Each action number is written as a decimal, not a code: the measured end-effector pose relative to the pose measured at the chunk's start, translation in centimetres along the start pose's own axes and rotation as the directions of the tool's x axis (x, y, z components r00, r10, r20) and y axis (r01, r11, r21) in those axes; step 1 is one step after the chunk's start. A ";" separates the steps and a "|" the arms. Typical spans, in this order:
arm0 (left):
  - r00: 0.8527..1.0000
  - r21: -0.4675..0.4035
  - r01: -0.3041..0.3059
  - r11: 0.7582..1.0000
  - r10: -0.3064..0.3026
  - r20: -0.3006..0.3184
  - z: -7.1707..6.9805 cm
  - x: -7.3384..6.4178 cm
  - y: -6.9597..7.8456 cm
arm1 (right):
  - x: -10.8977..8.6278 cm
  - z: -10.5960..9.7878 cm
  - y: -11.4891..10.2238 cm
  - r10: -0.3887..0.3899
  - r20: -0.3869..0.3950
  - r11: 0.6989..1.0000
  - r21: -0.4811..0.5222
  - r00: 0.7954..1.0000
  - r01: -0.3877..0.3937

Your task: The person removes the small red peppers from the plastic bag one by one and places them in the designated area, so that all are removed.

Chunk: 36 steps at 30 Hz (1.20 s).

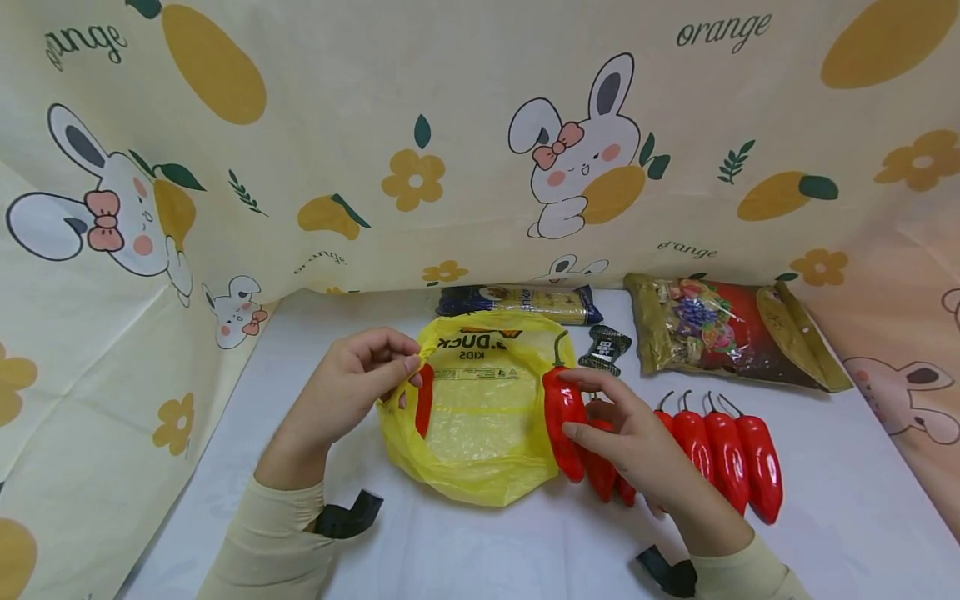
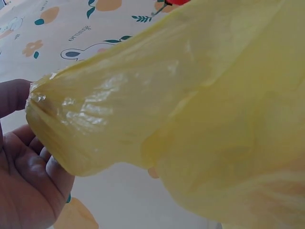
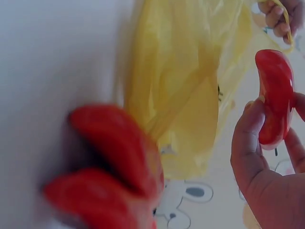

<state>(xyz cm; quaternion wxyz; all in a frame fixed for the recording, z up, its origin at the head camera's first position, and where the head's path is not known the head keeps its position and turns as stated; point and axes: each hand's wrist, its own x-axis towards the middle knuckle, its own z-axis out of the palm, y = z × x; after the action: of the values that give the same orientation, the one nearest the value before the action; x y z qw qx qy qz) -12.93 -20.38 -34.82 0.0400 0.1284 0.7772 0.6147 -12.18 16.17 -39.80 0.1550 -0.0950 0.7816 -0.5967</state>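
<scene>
My left hand pinches the rim of a yellow plastic bag between thumb and fingers. In the left wrist view, the bag's film stretches away from that left hand. The bag's mouth is wide, and a red chili pepper shows inside by its left edge. At the bag's right rim, my right hand holds another red chili pepper, stem up. The right wrist view shows this held pepper between thumb and fingers. More peppers lie beneath the right hand, partly hidden by it.
Several red peppers lie in a row on the white table to the right. Behind the bag are a pack of noodles and a small black mesh-patterned packet. A large gold and red bag lies at the back right, before the printed backdrop.
</scene>
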 end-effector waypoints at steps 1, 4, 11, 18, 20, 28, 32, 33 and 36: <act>1.000 0.000 -0.001 1.000 0.001 0.001 0.0 0.0 0.0 | -0.2 -0.3 0.1 -0.013 -0.005 1.000 0.001 1.000 0.013; 1.000 -0.001 -0.004 1.000 0.004 0.003 0.0 0.0 0.0 | -0.6 -1.1 0.6 -0.028 -0.027 0.999 -0.018 0.999 0.028; 1.000 -0.001 -0.016 1.000 0.016 0.002 0.1 0.1 -0.1 | -1.8 -3.2 1.9 -0.011 -0.078 0.999 -0.047 0.997 0.008; 1.000 -0.001 -0.026 1.000 0.026 0.005 0.1 0.1 -0.2 | -2.9 -6.2 3.1 -0.030 -0.145 0.998 -0.065 0.989 0.021; 1.000 0.000 -0.026 1.000 0.026 0.006 0.1 0.1 -0.2 | -3.3 -7.1 3.3 -0.046 -0.166 0.996 -0.077 0.985 0.034; 1.000 0.009 -0.021 1.000 0.021 0.000 0.1 0.1 -0.2 | -4.3 -10.4 4.8 -0.101 -0.234 0.989 -0.128 0.967 0.073; 1.000 0.009 -0.010 1.000 0.010 -0.002 0.0 0.0 -0.1 | -4.9 -12.1 5.8 -0.127 -0.266 0.991 -0.077 0.956 0.110; 1.000 0.011 -0.006 1.000 0.006 -0.004 0.0 0.0 -0.1 | -5.0 -12.4 6.1 -0.131 -0.274 0.991 -0.050 0.953 0.122; 1.000 0.011 0.000 1.000 0.000 -0.006 -0.1 0.0 0.0 | -5.5 -13.5 6.9 -0.131 -0.309 0.988 0.033 0.942 0.148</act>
<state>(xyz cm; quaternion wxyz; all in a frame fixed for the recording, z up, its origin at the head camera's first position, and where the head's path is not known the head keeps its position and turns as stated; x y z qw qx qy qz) -12.90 -20.46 -34.81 0.0369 0.1266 0.7808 0.6107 -11.59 32.01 -42.50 -0.0080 -0.0524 0.7705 -0.6352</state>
